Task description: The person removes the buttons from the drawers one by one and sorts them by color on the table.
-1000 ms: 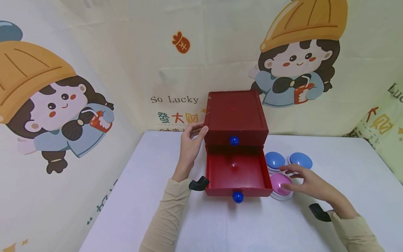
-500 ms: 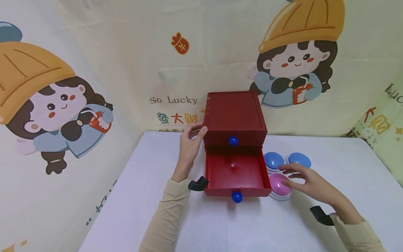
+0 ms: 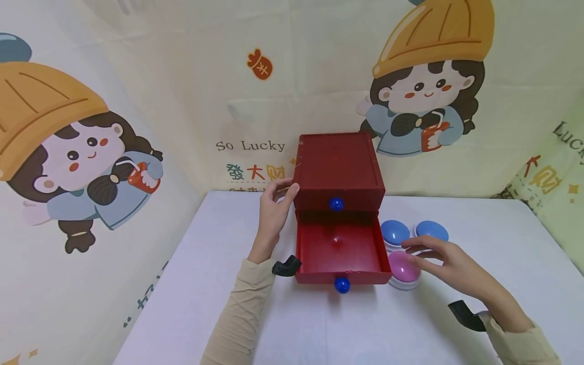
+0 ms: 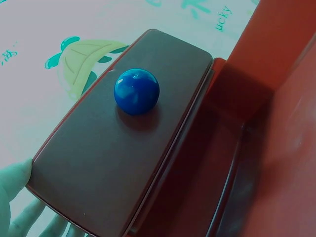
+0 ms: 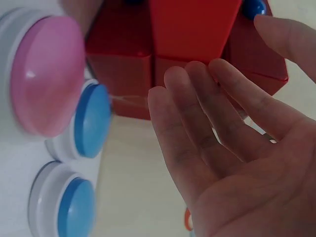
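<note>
A red drawer cabinet (image 3: 338, 162) stands at the table's back, a pulled-out drawer (image 3: 319, 278) below its top one. My left hand (image 3: 272, 213) rests on the cabinet's left side; in the left wrist view its thumb touches the edge of a drawer front with a blue knob (image 4: 137, 92), fingers extended along the side. Right of the drawer are a pink dome push button (image 3: 403, 268) and two blue ones, a near-left button (image 3: 395, 232) and a right button (image 3: 431, 229), all on white bases. Over them hovers my right hand (image 3: 451, 261), fingers loosely extended, holding nothing.
A white table (image 3: 365, 329) carries everything. Behind it hangs a cream cloth (image 3: 319, 101) printed with cartoon figures and lettering. Each wrist wears a black strap, such as the right strap (image 3: 466, 315). A second blue knob (image 3: 342, 285) sits on the pulled-out drawer's front.
My right hand has lifted slightly off the pink button, the thumb now further up from its dome. The left hand stays against the cabinet. The head view has shifted a little.
</note>
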{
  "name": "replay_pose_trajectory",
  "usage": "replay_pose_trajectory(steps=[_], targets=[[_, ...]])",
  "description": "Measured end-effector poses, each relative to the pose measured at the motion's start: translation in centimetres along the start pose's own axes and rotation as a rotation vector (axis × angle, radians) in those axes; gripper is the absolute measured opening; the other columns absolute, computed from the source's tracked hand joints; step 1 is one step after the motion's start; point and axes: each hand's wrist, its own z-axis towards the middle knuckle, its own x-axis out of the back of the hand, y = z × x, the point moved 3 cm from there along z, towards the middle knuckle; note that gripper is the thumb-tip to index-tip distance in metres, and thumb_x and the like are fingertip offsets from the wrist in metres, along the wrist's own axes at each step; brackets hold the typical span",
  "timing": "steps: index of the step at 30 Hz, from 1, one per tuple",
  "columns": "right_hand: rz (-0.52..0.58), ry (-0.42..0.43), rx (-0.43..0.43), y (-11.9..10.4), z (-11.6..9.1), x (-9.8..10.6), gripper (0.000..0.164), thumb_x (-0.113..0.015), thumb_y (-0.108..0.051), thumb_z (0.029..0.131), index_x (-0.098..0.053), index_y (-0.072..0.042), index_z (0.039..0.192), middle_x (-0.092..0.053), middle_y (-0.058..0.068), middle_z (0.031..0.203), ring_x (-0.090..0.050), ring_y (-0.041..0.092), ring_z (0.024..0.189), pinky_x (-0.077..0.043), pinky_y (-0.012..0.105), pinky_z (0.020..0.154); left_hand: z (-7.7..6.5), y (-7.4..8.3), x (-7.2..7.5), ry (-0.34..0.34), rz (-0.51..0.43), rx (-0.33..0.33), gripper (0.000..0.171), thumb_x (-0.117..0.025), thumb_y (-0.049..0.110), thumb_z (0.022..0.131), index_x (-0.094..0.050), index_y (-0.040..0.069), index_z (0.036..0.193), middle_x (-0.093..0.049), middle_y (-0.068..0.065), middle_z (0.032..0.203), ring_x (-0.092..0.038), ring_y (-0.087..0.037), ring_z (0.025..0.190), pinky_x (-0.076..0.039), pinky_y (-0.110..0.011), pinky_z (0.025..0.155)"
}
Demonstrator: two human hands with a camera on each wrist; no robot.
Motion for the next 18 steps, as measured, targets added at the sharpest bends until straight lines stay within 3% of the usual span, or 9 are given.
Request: replay_pose_trajectory(steps=[7,12,18], targets=[[-0.021,-0.004,-0.038,-1.4,-0.1,0.2,0.032,-0.071,-0.02,0.093,-0.065,-0.013,0.123,-0.066,0.006,0.12,-0.065,0.017,0.104,-0.055,0.02,0.077,0.0,0.0,0.0,0.003,0.012,0.006,0.038,-0.066,0.022,0.096,-0.06,0.003,0.129,-0.059,-0.012,0.13,-0.057,-0.024,0.113,-0.05,-0.04,0.09],[-0.042,0.008,-0.025,-2.6,-0.3,0.2,0.029,-0.071,-0.021,0.092,-0.066,-0.017,0.121,-0.066,0.002,0.119,-0.061,0.005,0.105,-0.054,0.02,0.079,0.0,0.0,0.0,0.003,-0.001,0.004,0.038,-0.066,0.021,0.096,-0.06,0.002,0.128,-0.059,-0.013,0.13,-0.057,-0.026,0.113,-0.05,-0.048,0.094],[-0.015,0.001,-0.004,-3.9,-0.4,0.0,0.028,-0.071,-0.019,0.092,-0.067,-0.016,0.12,-0.068,0.002,0.117,-0.061,-0.002,0.102,-0.055,0.019,0.079,0.0,0.0,0.0,-0.002,0.001,0.002,0.038,-0.065,0.021,0.097,-0.06,0.001,0.129,-0.059,-0.013,0.13,-0.057,-0.028,0.114,-0.05,-0.038,0.088]])
